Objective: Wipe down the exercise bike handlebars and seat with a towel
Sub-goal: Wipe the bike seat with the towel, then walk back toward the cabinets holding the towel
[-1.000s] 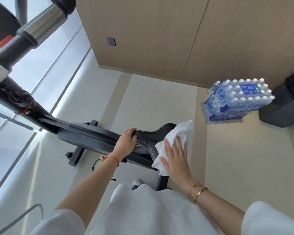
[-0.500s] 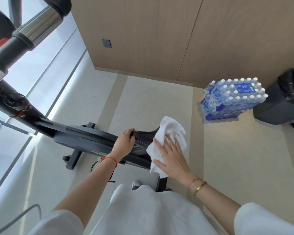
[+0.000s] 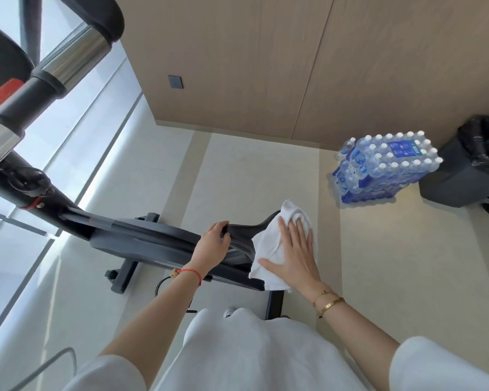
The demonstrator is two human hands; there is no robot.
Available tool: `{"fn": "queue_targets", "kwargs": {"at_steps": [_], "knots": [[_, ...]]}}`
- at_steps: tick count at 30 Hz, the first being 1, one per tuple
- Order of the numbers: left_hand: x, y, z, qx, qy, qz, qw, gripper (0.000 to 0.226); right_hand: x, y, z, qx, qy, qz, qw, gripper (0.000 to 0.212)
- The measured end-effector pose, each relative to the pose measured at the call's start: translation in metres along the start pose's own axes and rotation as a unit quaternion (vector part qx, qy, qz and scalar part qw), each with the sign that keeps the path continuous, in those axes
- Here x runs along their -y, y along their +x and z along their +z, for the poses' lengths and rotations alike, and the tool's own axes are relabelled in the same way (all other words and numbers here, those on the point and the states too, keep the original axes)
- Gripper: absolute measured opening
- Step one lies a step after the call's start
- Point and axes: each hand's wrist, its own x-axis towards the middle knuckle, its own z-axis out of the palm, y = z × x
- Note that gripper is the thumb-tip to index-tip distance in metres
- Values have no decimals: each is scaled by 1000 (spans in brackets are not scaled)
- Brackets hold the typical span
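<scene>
The black bike seat [image 3: 247, 235] sits at the centre of the view, on the dark bike frame [image 3: 141, 235]. A white towel [image 3: 268, 244] is draped over the seat's right, wider end. My right hand [image 3: 294, 255] lies flat on the towel with straight, spread fingers, pressing it onto the seat. My left hand [image 3: 213, 246] grips the narrow front of the seat, fingers curled over its edge. The handlebar [image 3: 68, 60], chrome with black foam grips, crosses the upper left, close to the camera.
A shrink-wrapped stack of water bottles [image 3: 384, 167] stands on the floor at the right, next to a dark bin [image 3: 469, 170] with a black liner. A wood-panelled wall [image 3: 266, 66] closes the back. Large windows [image 3: 68, 136] run along the left.
My right hand has slid the towel along the seat, with the towel now more bunched under the fingertips. My left hand has kept its grip on the seat's nose.
</scene>
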Motion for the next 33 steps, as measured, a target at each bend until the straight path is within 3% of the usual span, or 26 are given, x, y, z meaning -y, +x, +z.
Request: {"fn": "queue_targets", "kwargs": {"at_steps": [5,10,13,16,24,33], "knots": [[0,2,-2,9,21,9,1000,44,5,-9,9,-55,58,-14,997,87],[-3,3,-3,21,81,23,996,48,8,-4,0,-146,20,-46,988,43],[-10,-2,-4,-4,116,60,991,51,8,-3,-18,-138,75,-19,987,30],[-30,-7,-8,-9,103,123,987,49,1,-11,-35,-112,148,42,982,26],[-108,-16,4,106,99,255,956,34,-46,-83,-85,-130,195,200,951,31],[-223,-72,95,198,147,428,870,35,-100,-236,-128,-252,262,395,844,20]]}}
